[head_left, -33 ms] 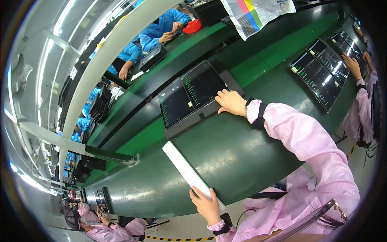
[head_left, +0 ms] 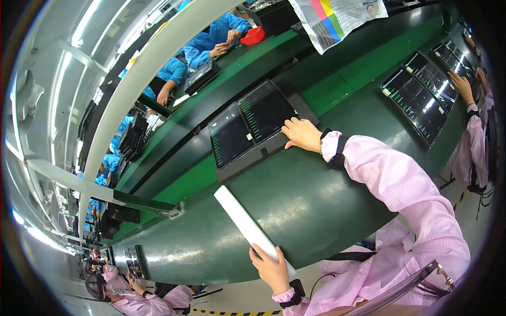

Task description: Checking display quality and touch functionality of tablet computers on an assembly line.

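My left hand [head_left: 271, 269] is closed round the near end of a long white bar [head_left: 243, 221], its thumb and fingers on either side. The bar slants away to the left on the green table. Farther off, a dark grey tray [head_left: 257, 159] holds two black display panels side by side, a left panel [head_left: 231, 138] and a right panel [head_left: 266, 108], each with a row of small green marks. My right hand [head_left: 303, 134] rests with fingers spread on the right near corner of the tray, touching the edge by the right panel. Its fingertips partly cover that corner.
The curved green table [head_left: 316, 210] runs under both hands. Similar black panels [head_left: 419, 102] lie at the right, near another person's hand [head_left: 461, 87]. A printed sheet [head_left: 337, 23] hangs above the far side. Behind, people in blue work by a red bin [head_left: 254, 36]. A grey post crosses at left.
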A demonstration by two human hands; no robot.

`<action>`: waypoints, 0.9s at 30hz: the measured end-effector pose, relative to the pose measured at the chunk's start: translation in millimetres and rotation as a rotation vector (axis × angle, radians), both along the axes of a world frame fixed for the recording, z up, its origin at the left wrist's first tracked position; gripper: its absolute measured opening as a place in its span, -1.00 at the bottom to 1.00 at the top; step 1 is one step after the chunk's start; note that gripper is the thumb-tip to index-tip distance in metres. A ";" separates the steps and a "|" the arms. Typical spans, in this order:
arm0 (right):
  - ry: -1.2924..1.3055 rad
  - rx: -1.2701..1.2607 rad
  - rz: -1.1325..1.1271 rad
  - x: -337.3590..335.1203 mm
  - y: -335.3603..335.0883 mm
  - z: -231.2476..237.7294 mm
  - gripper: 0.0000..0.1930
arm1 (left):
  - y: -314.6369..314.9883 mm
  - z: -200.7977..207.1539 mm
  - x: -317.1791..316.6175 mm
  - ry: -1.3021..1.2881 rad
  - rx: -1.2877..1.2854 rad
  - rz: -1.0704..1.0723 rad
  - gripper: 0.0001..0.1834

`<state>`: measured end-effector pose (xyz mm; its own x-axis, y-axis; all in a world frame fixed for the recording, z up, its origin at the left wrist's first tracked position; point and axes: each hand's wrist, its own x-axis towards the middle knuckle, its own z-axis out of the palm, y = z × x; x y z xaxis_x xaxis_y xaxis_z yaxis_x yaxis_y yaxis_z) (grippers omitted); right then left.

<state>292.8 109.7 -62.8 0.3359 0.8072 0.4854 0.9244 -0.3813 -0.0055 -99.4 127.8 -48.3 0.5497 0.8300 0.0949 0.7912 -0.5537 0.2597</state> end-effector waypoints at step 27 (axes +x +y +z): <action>0.703 -0.123 0.239 -62.5 -234.8 78.7 -0.50 | -12.1 -4.7 32.7 -0.001 0.049 -0.225 -0.22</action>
